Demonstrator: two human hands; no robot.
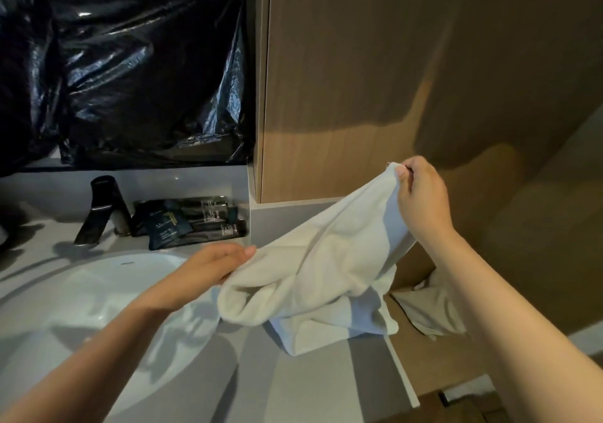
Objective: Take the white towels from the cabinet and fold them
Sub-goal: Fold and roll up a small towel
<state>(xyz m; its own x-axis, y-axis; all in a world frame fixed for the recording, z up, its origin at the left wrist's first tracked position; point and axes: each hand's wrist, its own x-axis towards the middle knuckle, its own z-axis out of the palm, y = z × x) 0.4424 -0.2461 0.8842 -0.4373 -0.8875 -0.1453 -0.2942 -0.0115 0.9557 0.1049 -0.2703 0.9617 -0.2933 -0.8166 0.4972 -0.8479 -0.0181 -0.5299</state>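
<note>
Held the towel (326,269) spread on a slant across mid-frame, high at the right and low at the left. Pinched its top corner with the right hand (421,194), thumb and fingertips closed on the cloth, right of centre against the cabinet (359,96) door. Gripped its lower left edge with the left hand (222,262), fingers laid long over the cloth, thumb hidden beneath. Had the hands well apart, each clamped on the towel. Let the loose lower folds sag to the grey surface (310,377) near its right edge, seemingly touching it. Found a second towel (430,311) crumpled on a wooden shelf (421,360) in the lower right of the frame, just beside the hanging cloth. Showed a white sink (98,292) at lower left under the left forearm, a dark faucet (104,210) behind it, dark packets (189,220) just right of the faucet, and black plastic (130,63) across the upper left.
</note>
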